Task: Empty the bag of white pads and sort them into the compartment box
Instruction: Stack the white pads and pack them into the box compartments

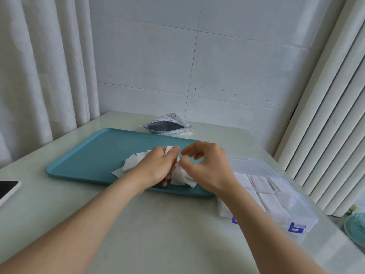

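Observation:
A heap of white pads (180,177) lies on the teal tray (88,155), partly under my hands. My left hand (158,167) grips a small stack of pads, whose top edge sticks up above its fingers. My right hand (207,165) hovers just right of it, thumb and fingers curled close to the stack, holding nothing that I can see. The clear compartment box (276,194) stands open to the right of the tray, with white pads in several compartments. The opened bag (167,126) lies flat behind the tray.
A white-edged phone or tablet (7,189) lies at the table's left edge. Curtains hang on the left and a ribbed white radiator stands on the right. A pale blue fan (355,226) sits low at the far right.

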Tool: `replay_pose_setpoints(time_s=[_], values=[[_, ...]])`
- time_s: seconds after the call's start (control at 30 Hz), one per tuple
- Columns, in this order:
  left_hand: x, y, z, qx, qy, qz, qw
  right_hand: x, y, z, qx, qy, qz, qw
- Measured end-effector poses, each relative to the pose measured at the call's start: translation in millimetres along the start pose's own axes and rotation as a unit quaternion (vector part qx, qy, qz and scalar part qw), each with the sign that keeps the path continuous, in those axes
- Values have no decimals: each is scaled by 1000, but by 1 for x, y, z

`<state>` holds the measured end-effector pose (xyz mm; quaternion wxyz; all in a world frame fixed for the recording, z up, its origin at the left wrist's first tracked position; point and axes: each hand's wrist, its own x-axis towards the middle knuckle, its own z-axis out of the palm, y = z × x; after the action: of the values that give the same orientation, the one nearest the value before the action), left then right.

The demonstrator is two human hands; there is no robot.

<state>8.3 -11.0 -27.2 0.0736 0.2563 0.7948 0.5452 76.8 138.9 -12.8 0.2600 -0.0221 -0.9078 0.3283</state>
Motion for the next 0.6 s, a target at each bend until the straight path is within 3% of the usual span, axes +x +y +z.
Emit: replay_pose_setpoints(time_s=[0.07, 0.13, 0.3, 0.47, 0.6], values=[[1, -2, 0, 16, 6, -8, 1000, -3, 2, 4, -82, -60, 3, 995], [3, -5, 0, 19, 7, -11, 1000, -4, 3, 10, -116, -71, -10, 991], [7, -8, -3, 2, 71, -24, 997, 0, 8, 10, -81, -52, -3, 995], [5, -5, -3, -112, 84, -23, 990, 5, 9, 4, 59, 2, 57, 997], [1, 6, -2, -206, 52, -65, 975, 5, 2, -3, 240, 23, 97, 966]])
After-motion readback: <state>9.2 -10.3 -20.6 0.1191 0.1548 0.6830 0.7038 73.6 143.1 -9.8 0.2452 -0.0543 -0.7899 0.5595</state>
